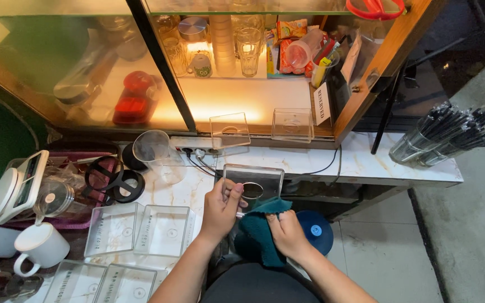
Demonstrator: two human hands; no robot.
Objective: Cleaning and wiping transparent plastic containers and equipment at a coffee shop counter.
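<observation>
The left hand [220, 207] has its grip closed on the lower left corner of a clear plastic tray [254, 182], held off the tabletop's [360, 163] front edge. The right hand [287, 233], seemingly closed, presses a teal cloth [256, 235] just below it.

A white mug [37, 247] stands at the left of the marble surface [366, 163], near a white kitchen scale [15, 182]. Four clear plastic boxes [138, 230] lie side by side next to the mug. A clear measuring jug [155, 151] sits by two black round lids [116, 179]. Two more clear boxes [293, 124] rest on the wooden cabinet's [388, 50] shelf, with drinking glasses [248, 47] behind them. A glass jar full of black straws [450, 132] lies tipped over on the right. A blue round stool [315, 230] is on the tiled floor [388, 252].
</observation>
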